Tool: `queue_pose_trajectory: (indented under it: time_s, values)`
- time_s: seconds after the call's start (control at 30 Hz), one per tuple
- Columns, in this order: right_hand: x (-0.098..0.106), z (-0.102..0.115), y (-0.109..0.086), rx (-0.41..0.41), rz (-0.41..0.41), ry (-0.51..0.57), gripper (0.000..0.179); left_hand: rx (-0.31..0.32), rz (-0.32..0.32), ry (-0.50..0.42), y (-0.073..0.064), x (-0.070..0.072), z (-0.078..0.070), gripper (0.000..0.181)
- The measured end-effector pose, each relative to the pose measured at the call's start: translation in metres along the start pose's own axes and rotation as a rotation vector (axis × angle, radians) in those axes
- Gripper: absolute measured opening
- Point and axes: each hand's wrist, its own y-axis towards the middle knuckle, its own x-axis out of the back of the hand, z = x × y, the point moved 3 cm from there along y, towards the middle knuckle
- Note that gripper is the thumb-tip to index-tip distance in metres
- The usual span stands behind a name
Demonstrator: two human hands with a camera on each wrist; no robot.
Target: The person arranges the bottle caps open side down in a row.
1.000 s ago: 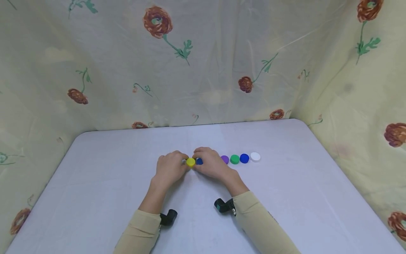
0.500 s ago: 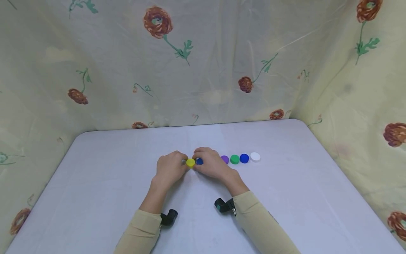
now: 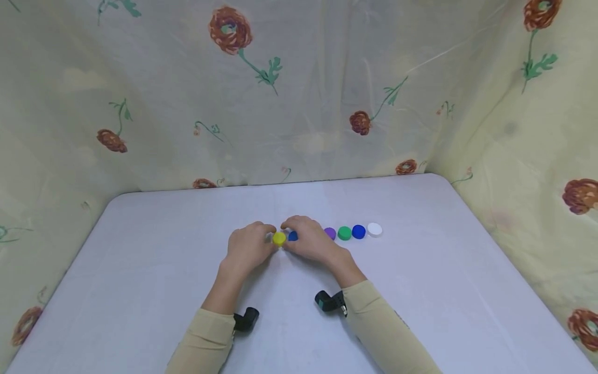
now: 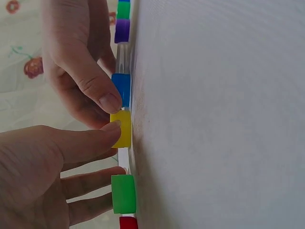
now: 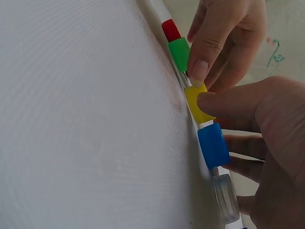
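A yellow bottle cap stands on the white table between both hands. My left hand has its thumb and fingers around the cap's left side; its thumb lies against the yellow cap. From the right, my right hand pinches at the same cap, with its thumb on the near side. A blue cap sits under the right hand, beside the yellow one, with a clear ribbed cap beyond it. Under the left hand are a green cap and a red cap.
The row runs on to the right with a purple cap, a green cap, a dark blue cap and a white cap. Flowered cloth hangs behind the table and at both sides.
The head view has shifted slightly. The fingertips of both hands sit a little looser around the yellow cap; the caps keep nearly the same places.
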Motion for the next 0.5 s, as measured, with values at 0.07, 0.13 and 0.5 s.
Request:
queue_pose_trajectory:
  time_s: [0.07,0.13,0.5]
  values:
    - [0.0002,0.0008,-0.0001,0.0,0.001,0.002,0.043,0.0,0.007,-0.006,0.0,0.0006,0.0001,0.039]
    - [0.0007,0.0009,0.0001,0.001,0.006,0.002,0.043,0.0,0.014,-0.008,-0.0004,0.0013,0.0001,0.04]
    - [0.0029,0.0053,0.0048,0.046,0.031,0.015,0.041,0.029,0.03,-0.005,-0.0024,0.0043,0.0035,0.043]
